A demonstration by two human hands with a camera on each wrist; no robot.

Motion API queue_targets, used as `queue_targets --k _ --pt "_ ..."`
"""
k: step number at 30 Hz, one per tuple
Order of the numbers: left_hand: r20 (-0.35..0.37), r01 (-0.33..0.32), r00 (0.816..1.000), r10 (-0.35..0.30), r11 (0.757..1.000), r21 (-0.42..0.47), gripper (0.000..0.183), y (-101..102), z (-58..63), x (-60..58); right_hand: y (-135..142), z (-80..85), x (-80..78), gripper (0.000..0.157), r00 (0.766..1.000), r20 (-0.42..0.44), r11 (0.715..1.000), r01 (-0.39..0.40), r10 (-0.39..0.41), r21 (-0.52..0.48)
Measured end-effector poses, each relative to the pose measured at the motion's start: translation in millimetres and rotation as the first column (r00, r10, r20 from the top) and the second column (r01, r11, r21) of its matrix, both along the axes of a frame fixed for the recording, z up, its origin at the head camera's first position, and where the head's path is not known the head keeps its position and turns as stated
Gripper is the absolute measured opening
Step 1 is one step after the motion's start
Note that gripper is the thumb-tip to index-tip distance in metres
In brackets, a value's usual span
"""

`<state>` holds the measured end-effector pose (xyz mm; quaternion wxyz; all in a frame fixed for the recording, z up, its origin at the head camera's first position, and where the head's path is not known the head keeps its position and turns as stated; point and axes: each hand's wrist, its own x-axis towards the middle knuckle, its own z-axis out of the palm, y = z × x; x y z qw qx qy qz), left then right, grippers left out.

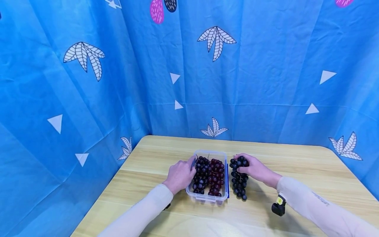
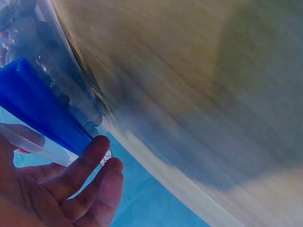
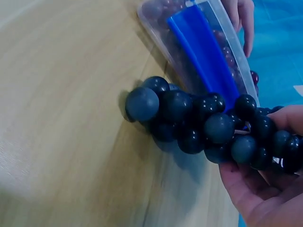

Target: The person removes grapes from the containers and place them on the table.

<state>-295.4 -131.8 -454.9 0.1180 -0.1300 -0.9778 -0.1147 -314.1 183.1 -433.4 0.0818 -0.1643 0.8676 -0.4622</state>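
A clear plastic container [image 1: 207, 198] stands on the table with two bunches inside: dark grapes [image 1: 201, 172] on its left and reddish grapes [image 1: 217, 177] on its right. My left hand [image 1: 180, 174] grips the container's left side at the rim; in the left wrist view its fingers [image 2: 99, 146] lie by a blue latch [image 2: 42, 101]. Just right of the container, my right hand [image 1: 254, 169] holds a bunch of black grapes [image 1: 239, 184] near its upper end. Up close, thumb and fingers pinch the black grapes [image 3: 208, 123] from both sides, and the bunch's lower end extends free.
Another blue latch [image 3: 203, 52] hangs along the container's right side, close to the held bunch. The wooden table [image 1: 302, 164] has rounded far corners. A blue patterned curtain [image 1: 266, 82] surrounds its back and sides.
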Motion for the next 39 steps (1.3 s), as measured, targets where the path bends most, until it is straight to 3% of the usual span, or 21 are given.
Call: queue_targets --k 14,23,30,39 --pt "-0.030 0.006 1.000 -0.007 1.000 -0.017 0.050 -0.6 0.4 0.9 -2.8 -7.8 -15.6 0.057 1.000 0.003 0.998 -0.030 0.030 0.062" --pt "0.001 0.006 1.000 -0.006 1.000 0.004 0.050 0.5 2.1 2.8 -2.6 -13.8 -19.3 0.077 1.000 0.008 0.990 0.002 -0.003 0.138" --pt "0.005 0.008 1.000 -0.008 1.000 0.003 0.052 1.3 2.9 2.2 -1.6 -17.4 -21.6 0.070 1.000 -0.026 0.986 0.013 -0.009 0.165" --pt "0.014 0.013 1.000 -0.013 1.000 0.010 0.052 0.9 3.6 1.6 -3.9 -17.5 -22.5 0.073 0.998 -0.041 0.974 0.049 -0.041 0.221"
